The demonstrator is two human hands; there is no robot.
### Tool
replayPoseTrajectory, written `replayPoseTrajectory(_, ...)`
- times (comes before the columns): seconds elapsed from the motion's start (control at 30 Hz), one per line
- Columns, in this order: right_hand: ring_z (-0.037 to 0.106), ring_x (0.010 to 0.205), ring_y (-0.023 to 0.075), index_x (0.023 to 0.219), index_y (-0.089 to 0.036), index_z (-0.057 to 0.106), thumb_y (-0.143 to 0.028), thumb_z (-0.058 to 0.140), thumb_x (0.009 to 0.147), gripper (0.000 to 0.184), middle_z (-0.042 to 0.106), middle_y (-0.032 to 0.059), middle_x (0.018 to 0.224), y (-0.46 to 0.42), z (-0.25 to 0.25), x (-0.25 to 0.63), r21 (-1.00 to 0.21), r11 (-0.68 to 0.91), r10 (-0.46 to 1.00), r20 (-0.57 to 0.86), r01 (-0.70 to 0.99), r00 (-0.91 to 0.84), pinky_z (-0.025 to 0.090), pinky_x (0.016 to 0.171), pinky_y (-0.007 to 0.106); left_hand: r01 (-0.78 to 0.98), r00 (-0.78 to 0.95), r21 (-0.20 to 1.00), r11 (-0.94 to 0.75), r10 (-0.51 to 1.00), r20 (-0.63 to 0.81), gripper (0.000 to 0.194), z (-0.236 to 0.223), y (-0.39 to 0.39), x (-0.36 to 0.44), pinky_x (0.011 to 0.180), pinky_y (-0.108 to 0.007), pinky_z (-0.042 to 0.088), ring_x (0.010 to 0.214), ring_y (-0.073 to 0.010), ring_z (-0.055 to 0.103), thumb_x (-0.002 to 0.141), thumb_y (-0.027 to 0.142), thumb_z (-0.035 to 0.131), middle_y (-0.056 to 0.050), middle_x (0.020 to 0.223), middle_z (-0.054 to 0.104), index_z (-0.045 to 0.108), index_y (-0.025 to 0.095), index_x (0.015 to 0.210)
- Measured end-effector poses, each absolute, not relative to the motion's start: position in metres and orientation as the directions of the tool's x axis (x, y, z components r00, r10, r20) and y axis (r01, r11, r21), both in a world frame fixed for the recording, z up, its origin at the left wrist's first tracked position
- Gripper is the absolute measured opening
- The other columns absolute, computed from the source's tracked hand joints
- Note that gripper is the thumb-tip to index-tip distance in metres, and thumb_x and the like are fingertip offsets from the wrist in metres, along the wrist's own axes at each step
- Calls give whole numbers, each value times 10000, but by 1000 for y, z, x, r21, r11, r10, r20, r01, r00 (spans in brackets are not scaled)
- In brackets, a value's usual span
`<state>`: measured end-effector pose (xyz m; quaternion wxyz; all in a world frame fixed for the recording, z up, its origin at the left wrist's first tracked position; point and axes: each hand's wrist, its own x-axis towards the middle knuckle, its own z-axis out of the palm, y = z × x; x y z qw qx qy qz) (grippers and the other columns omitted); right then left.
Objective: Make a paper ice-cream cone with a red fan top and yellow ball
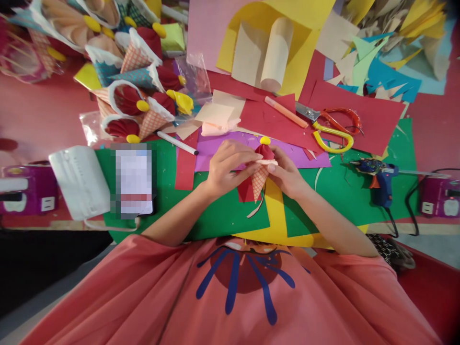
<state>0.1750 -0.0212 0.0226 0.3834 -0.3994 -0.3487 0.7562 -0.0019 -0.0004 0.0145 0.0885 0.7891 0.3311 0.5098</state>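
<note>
Green paper [204,215] is spread over the red table [32,115], while, at the frame's centre, 1 small checked cone [259,183] is pinched by left hand [228,165] and right hand [284,173], whose red pleats [265,152] could be crushed by overly firm squeezing.

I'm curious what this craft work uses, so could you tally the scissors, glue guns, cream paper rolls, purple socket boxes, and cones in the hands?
Scissors: 1
Glue gun: 1
Cream paper roll: 1
Purple socket boxes: 2
Checked paper cone in left hand and right hand: 1
Total: 6
</note>
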Motion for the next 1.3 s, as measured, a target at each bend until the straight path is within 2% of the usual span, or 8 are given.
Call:
replayPoseTrajectory(0.2, 566, 1124, 230, 1106, -269, 613, -611, 713, 767, 491, 612, 53, 1155, -20, 26, 183, -990, -141, 950, -143, 29, -276, 434, 1061, 417, 364, 266, 484, -796, 587, 765, 73, 16, 1, -3, 690, -263, 535, 766, -114, 691, 922, 294, 638, 11, 822, 748, 661, 225, 908)
replayPoseTrajectory(0.43, 559, 1277, 276, 1391, -269, 477, -500, 627, 890, 572, 599, 104, 1353, -16, 24, 191, -958, 5, 937, -96, 287, -335, 398, 1130, 490, 388, 356, 513, -766, 638, 683, 39, 12, 6, -4, 744, -259, 520, 819, -116, 683, 905, 241, 662, -4, 872, 750, 662, 202, 909)
replayPoseTrajectory(0.57, 524, 1338, 313, 1413, -245, 479, -472, 642, 886, 597, 566, 136, 1417, -11, 21, 198, -893, 143, 946, -5, 428, -325, 388, 1146, 516, 417, 379, 537, -733, 678, 630, 64, 10, 7, -4, 778, -264, 513, 840, -122, 683, 901, 244, 668, -17, 895, 754, 674, 187, 927)
replayPoseTrajectory(0.67, 509, 1353, 308, 1384, -252, 495, -390, 648, 895, 531, 556, 142, 1413, -8, 16, 202, -771, 394, 910, 248, 501, -333, 436, 1109, 523, 403, 383, 570, -716, 698, 606, 89, 12, 6, -3, 806, -270, 522, 880, -133, 695, 908, 244, 655, -27, 935, 762, 679, 182, 967)
replayPoseTrajectory(0.8, 645, 1140, 260, 1208, -272, 603, -274, 641, 910, 300, 671, 95, 1197, -7, 12, 202, -582, 642, 766, 515, 500, -384, 552, 945, 457, 376, 375, 655, -656, 754, 539, 172, 16, 3, -5, 848, -296, 539, 941, -152, 705, 929, 211, 577, -37, 1030, 764, 666, 198, 1076)
replayPoseTrajectory(0.97, 687, 928, 198, 1062, -256, 643, -189, 654, 905, 171, 722, 50, 1010, -8, 12, 197, -517, 679, 723, 594, 521, -352, 580, 790, 358, 405, 277, 761, -507, 861, 426, 179, 15, 6, -10, 900, -327, 544, 981, -174, 692, 856, 159, 556, -33, 1004, 746, 659, 198, 998)
replayPoseTrajectory(1.1, 692, 924, 191, 1045, -251, 649, -156, 640, 900, 174, 710, 42, 970, -7, 12, 198, -549, 656, 742, 595, 518, -310, 591, 796, 351, 401, 380, 770, -496, 855, 353, 57, 11, 12, -11, 833, -293, 540, 894, -158, 673, 845, 192, 619, -25, 902, 719, 656, 183, 887)
replayPoseTrajectory(1.3, 705, 901, 181, 984, -251, 676, -173, 640, 902, 118, 727, 28, 935, -7, 14, 200, -601, 628, 770, 569, 494, -287, 592, 797, 347, 398, 377, 721, -567, 818, 435, 153, 8, 12, -9, 763, -250, 536, 821, -130, 686, 896, 329, 666, -13, 860, 739, 709, 183, 897)
